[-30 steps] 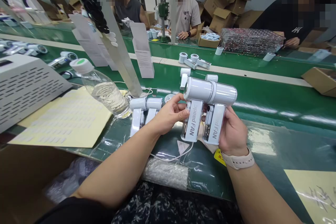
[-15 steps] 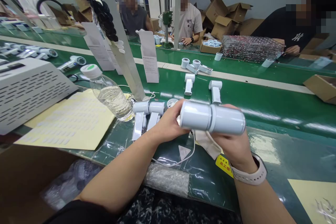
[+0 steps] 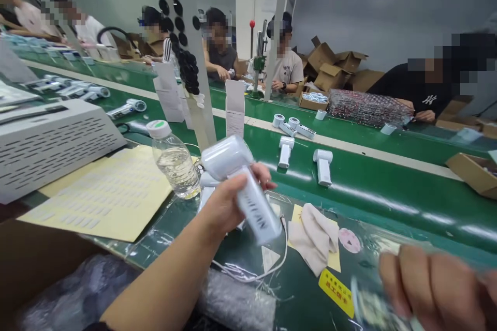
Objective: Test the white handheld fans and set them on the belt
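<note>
Left hand [image 3: 222, 208]: fingers [image 3: 262, 173] clamped around handle of white plastic handheld fan [image 3: 227, 156], fan raised over green conveyor belt [image 3: 373, 176], just beside clear plastic water bottle [image 3: 174, 165]. Right hand [image 3: 430, 289]: motion-blurred, fingers [image 3: 415, 279] together, touching blurred flat object [image 3: 373, 305]; grip cannot tell. Crumpled beige cloth [image 3: 312, 235] between hands.

In front of you runs a green conveyor bench [image 3: 373, 176]. Two white handheld fans [image 3: 285, 151] stand upright at 12 o'clock, a folded beige cloth [image 3: 312, 238] lies at 2 o'clock, and a yellow label sheet [image 3: 104, 191] and grey machine [image 3: 58, 150] sit at 9 o'clock.
</note>
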A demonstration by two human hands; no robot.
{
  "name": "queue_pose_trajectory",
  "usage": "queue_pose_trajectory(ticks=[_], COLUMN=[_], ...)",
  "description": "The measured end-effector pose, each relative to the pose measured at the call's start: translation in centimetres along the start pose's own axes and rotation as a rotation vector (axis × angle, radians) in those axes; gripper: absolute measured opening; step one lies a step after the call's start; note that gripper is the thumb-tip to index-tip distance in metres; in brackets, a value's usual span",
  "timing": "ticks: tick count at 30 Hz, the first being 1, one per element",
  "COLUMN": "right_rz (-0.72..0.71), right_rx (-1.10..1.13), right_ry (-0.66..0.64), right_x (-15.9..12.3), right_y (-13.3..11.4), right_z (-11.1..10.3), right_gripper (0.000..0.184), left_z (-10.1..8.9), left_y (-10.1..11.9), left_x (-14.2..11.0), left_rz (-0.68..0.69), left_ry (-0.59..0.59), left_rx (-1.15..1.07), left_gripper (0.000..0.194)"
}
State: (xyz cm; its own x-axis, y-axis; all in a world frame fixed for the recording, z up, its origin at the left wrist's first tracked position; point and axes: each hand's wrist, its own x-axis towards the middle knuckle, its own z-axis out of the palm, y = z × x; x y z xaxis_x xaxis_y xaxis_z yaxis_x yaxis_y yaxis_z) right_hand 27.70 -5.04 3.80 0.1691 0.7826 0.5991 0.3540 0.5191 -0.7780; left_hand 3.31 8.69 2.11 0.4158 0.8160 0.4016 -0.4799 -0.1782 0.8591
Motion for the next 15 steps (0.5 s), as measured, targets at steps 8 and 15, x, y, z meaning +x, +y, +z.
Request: queue_pose_trajectory(ticks=[8,15], right_rz=[0.055,0.234], right_rx=[0.077,0.068], right_ry=[0.140,-0.037], right_x=[0.1,-0.4], right_y=[0.4,3.5], right_z=[3.0,2.6], right_gripper=[0.021,0.039], left_z=[0.3,1.1], left_y=[-1.1,-2.1], left_x=[0.1,-0.1], left_rz=[-0.002,0.207], left_ry=[-0.096,-0.169], left_rx=[0.124,0.672], left_gripper=[0.028,0.016])
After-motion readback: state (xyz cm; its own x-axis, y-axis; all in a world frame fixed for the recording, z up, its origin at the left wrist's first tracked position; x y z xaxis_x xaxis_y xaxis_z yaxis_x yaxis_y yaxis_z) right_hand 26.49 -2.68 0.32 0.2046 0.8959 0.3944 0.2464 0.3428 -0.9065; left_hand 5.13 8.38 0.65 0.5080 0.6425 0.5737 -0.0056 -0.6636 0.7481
